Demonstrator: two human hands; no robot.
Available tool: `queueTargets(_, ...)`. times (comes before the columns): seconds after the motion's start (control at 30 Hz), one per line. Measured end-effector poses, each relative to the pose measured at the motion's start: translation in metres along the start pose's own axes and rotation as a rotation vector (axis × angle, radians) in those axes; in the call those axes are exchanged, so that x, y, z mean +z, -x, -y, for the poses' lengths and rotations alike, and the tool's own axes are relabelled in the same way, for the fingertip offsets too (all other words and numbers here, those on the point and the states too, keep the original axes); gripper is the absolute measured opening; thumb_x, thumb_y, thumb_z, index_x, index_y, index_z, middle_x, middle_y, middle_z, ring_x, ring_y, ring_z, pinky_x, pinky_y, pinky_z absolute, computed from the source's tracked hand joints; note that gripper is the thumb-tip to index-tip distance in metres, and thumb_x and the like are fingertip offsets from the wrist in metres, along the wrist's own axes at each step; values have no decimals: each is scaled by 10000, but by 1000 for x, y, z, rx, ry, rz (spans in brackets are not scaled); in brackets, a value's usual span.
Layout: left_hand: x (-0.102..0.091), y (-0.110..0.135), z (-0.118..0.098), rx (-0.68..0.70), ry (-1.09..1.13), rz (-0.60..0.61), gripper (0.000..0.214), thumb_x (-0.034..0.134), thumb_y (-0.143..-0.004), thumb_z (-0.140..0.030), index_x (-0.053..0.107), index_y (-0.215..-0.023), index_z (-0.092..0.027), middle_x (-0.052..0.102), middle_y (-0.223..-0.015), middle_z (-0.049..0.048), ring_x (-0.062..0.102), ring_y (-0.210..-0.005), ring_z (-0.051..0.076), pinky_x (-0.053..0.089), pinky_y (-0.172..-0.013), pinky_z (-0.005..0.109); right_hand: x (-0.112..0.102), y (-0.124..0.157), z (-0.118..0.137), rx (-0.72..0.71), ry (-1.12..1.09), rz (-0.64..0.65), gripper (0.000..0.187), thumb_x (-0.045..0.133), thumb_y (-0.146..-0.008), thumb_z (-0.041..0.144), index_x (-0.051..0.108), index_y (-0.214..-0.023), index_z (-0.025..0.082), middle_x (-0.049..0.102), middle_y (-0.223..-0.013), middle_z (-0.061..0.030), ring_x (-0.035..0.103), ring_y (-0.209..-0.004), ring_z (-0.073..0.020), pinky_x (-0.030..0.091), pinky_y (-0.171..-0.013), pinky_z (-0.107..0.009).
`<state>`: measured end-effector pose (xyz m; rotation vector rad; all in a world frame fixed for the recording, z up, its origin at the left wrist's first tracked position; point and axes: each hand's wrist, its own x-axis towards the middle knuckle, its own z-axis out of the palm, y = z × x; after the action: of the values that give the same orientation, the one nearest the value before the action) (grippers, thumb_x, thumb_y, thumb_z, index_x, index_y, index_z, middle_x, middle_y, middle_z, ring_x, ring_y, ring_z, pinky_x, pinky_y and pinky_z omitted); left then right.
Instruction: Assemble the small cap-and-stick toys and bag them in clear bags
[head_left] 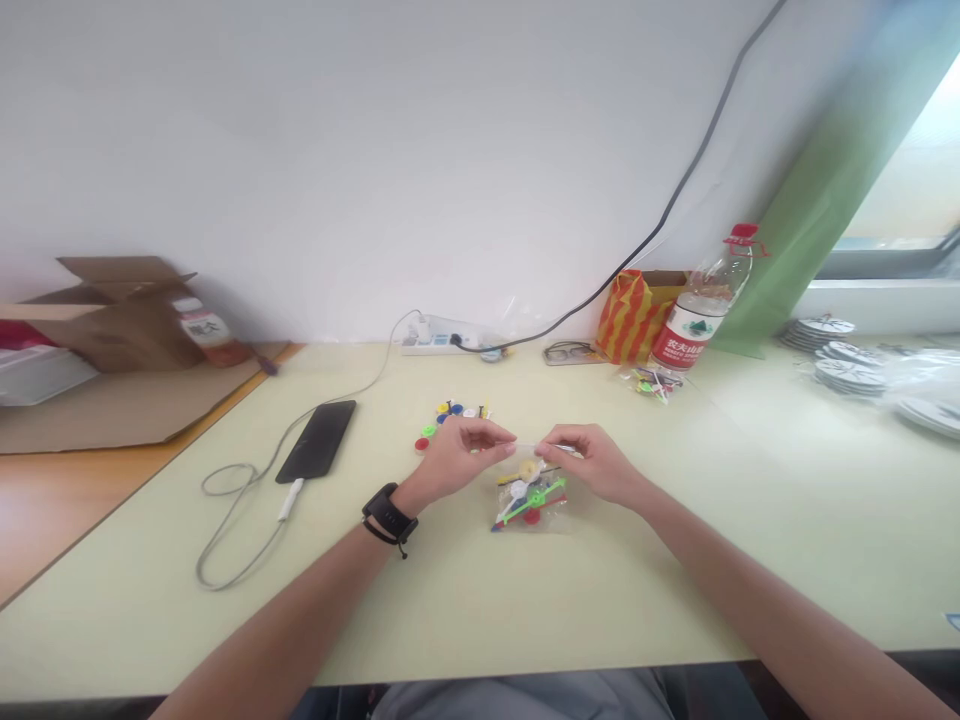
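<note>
A small clear plastic bag (556, 516) hangs between my hands just over the table, its top edge pinched on both sides. Inside it lie green, white, yellow, red and blue plastic spinner arrows (534, 497). My left hand (461, 455), with a black watch on the wrist, grips the bag's left upper corner between thumb and fingers. The right upper edge is pinched by my right hand (592, 462). Behind my left hand sits a loose group of small coloured plastic discs (427, 432), partly hidden by the fingers.
To the left lies a black phone (316, 441) on a white charging cable (247, 575). A power strip (439, 337) runs along the wall. At the right stand a red-capped bottle (691, 318), another bag of coloured parts (654, 384) and stacked discs (847, 372). Cardboard boxes (124, 325) occupy the far left.
</note>
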<state>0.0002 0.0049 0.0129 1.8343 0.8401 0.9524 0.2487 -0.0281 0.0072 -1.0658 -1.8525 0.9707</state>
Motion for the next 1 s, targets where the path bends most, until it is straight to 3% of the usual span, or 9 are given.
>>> queueTargets(0.17, 7, 1, -5, -5, -35, 43, 306, 794, -861, -428, 797, -1027, -171, 782, -1014, 96, 715, -908, 209, 575, -791, 296, 5, 1, 1, -17, -17, -23, 240, 675, -940, 419, 789, -874, 219, 756, -842, -38, 661, -795, -198, 517, -747, -321)
queueTargets(0.3, 10, 2, -3, 0, -50, 118, 273, 740, -908, -426, 824, -936, -168, 791, -878, 80, 690, -803, 188, 530, -702, 270, 8, 1, -1, -10, -19, -14, 251, 694, -923, 444, 799, -860, 225, 757, -832, -48, 662, -782, -210, 520, -730, -337)
queueTargets(0.6, -12, -5, 4, -73, 48, 39, 336, 775, -863, -483, 832, -896, -153, 728, -736, 57, 609, -651, 152, 489, -592, 254, -14, -2, -4, 17, -87, -130, 331, 747, -870, 521, 765, -823, 194, 740, -818, -52, 650, -779, -202, 527, -735, -340)
queueTargets(0.7, -12, -5, 5, -89, 80, 30, 328, 776, -867, -473, 833, -917, -154, 726, -754, 57, 591, -651, 141, 469, -586, 247, -11, -3, -5, 37, -170, -178, 334, 749, -872, 531, 757, -890, 198, 721, -843, -42, 629, -771, -179, 520, -719, -320)
queueTargets(0.8, -9, -4, 5, -74, 98, 42, 324, 774, -873, -461, 834, -926, -147, 722, -754, 60, 587, -656, 137, 462, -588, 245, -2, -3, -6, 65, -249, -149, 380, 780, -846, 533, 766, -1044, 209, 729, -924, -49, 647, -815, -182, 535, -745, -322)
queueTargets(1.0, -7, -6, 8, -50, 64, 29, 310, 805, -842, -451, 829, -899, -147, 757, -801, 73, 640, -693, 158, 494, -600, 249, 4, -2, -9, 76, -277, -89, 344, 800, -820, 521, 790, -918, 192, 749, -887, -62, 641, -795, -191, 533, -750, -338)
